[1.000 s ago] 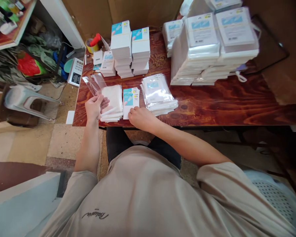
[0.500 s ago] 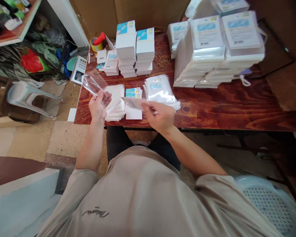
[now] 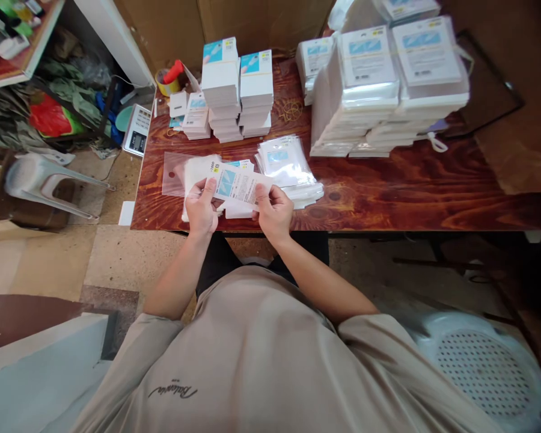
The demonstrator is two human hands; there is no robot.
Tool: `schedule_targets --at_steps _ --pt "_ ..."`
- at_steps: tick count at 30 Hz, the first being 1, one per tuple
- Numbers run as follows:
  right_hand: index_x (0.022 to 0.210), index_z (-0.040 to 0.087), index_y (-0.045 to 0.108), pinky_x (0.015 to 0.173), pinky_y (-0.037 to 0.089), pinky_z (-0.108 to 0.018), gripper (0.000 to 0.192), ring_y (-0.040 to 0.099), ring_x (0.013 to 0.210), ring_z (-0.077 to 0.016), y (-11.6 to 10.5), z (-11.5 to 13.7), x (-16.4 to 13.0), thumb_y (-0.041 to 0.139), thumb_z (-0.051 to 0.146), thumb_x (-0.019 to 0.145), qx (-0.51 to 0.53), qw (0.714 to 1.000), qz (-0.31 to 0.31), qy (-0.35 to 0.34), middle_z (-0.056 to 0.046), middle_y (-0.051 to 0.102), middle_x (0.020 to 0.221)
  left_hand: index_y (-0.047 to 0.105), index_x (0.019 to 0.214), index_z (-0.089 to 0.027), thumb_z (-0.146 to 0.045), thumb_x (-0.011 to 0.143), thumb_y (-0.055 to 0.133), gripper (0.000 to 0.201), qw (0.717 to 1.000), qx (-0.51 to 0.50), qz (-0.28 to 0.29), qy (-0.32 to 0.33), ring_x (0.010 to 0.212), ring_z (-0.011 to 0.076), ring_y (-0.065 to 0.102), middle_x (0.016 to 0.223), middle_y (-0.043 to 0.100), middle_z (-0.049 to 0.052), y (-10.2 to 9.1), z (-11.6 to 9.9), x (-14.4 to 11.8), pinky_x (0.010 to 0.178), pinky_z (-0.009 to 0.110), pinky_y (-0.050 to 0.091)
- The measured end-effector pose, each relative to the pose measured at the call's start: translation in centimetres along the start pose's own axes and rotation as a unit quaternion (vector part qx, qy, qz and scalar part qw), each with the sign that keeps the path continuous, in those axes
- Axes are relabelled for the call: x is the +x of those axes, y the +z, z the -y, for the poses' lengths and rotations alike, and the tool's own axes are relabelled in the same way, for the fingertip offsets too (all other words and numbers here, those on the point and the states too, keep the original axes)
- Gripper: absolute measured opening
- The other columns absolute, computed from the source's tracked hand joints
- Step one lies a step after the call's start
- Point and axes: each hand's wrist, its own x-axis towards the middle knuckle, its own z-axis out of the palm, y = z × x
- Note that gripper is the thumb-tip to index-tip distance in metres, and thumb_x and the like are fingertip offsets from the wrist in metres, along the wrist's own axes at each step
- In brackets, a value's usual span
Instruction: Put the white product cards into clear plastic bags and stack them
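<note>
Nearest to me was the person's beige shirt (image 3: 261, 361), and off to the right a white perforated plastic stool (image 3: 482, 367) on the floor. Both forearms reached forward to the near edge of the wooden table (image 3: 410, 192).

The left hand (image 3: 201, 207) and the right hand (image 3: 274, 210) met over that edge, just beside each other. Between them they held a printed card (image 3: 238, 183), white with a blue patch, tilted a little to the right. The left hand's grip was closed on a clear plastic sleeve (image 3: 180, 174), thumb on top, at the card's left end; the sleeve stretched away to the left over the table. The right hand's grip was pinched on the card's right end. Whether the card had entered the sleeve's mouth I could not tell.

Under the hands lay a low pile of empty sleeves (image 3: 198, 180) and a short stack of loose cards (image 3: 241, 207). Just to the right sat a slumped heap of bagged cards (image 3: 288, 171).

Farther back stood two tall stacks of white cards (image 3: 238, 90) side by side, with smaller stacks (image 3: 193, 117) to their left and a roll of tape (image 3: 166, 81) near the corner. Some rubber bands (image 3: 291, 108) lay on the bare wood. To the right rose large bundles of bagged cards (image 3: 383, 84), piled high. Off the table's left edge a small scale (image 3: 137, 129) was visible, and beyond it a grey chair (image 3: 40, 180) lying on its side on the tiled floor.
</note>
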Motion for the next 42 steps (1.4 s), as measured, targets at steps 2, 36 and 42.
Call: schedule_targets --at_steps 2,36,42 --pt "0.096 0.018 0.066 0.047 0.049 -0.025 0.052 0.058 0.054 -0.0122 -1.2 0.3 -0.2 0.069 0.068 0.084 0.043 0.986 0.145 0.072 0.000 0.064 0.072 0.068 0.092 -0.018 -0.037 0.068 0.093 0.039 1.000 0.003 0.011 -0.003 0.075 0.0163 0.073 0.088 0.077 0.005 -0.4 -0.7 0.1 0.070 0.028 0.061" --pt "0.111 0.009 0.073 0.099 0.044 -0.045 0.040 0.056 0.118 -0.0352 0.3 2.5 3.3 0.074 0.043 0.089 -0.575 0.658 0.398 -0.280 -0.018 0.069 0.121 0.067 0.065 -0.018 -0.033 0.075 0.080 0.023 0.801 0.599 -0.009 0.022 0.050 0.0150 0.051 0.059 0.063 0.003 -8.3 -5.3 7.4 0.053 0.029 0.034" --pt "0.111 0.005 0.073 0.086 0.050 -0.038 0.027 0.063 0.114 -0.0326 0.7 3.6 2.1 0.056 0.024 0.101 -0.621 0.572 0.468 -0.259 -0.020 0.070 0.119 0.069 0.071 -0.018 -0.027 0.083 0.074 0.015 0.832 0.539 -0.015 0.132 0.061 0.0158 0.059 0.067 0.068 0.004 -8.2 -6.0 6.4 0.061 0.026 0.044"
